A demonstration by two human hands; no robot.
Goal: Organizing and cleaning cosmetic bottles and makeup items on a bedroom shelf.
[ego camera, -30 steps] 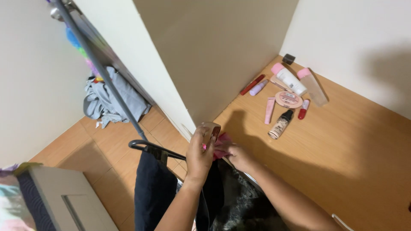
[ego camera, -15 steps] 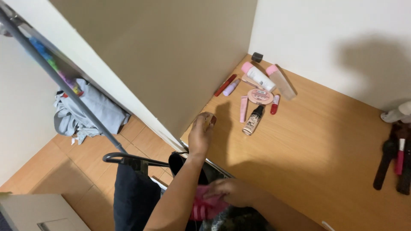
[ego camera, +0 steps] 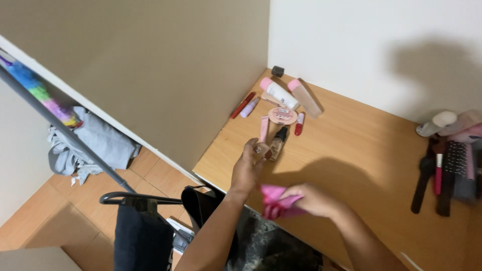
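My left hand (ego camera: 247, 169) reaches over the near left corner of the wooden table (ego camera: 351, 160), fingers around a small beige bottle (ego camera: 260, 148). The bottle sits right beside a foundation bottle with a black cap (ego camera: 277, 143). My right hand (ego camera: 315, 199) hovers lower over the table edge and grips a crumpled pink cloth (ego camera: 275, 205). A cluster of cosmetics lies just beyond my left hand: a thin pink tube (ego camera: 263, 128), a round pink compact (ego camera: 282, 115), a small red lip tube (ego camera: 299, 123), a white tube with a pink cap (ego camera: 279, 93) and a beige bottle with a pink cap (ego camera: 305, 98).
Brushes and a hairbrush (ego camera: 454, 173) lie at the table's right end, below some pale bottles (ego camera: 436, 123). A beige panel wall (ego camera: 150, 75) borders the table on the left. On the floor are grey clothes (ego camera: 98, 145), a metal rail (ego camera: 60, 128), a dark hung garment (ego camera: 141, 238) and a black bag (ego camera: 251, 243).
My left hand has moved the small bottle forward to the cosmetics cluster. My right hand pulled apart from it, dropped low with the pink cloth, then rose to the table edge. The view swung right.
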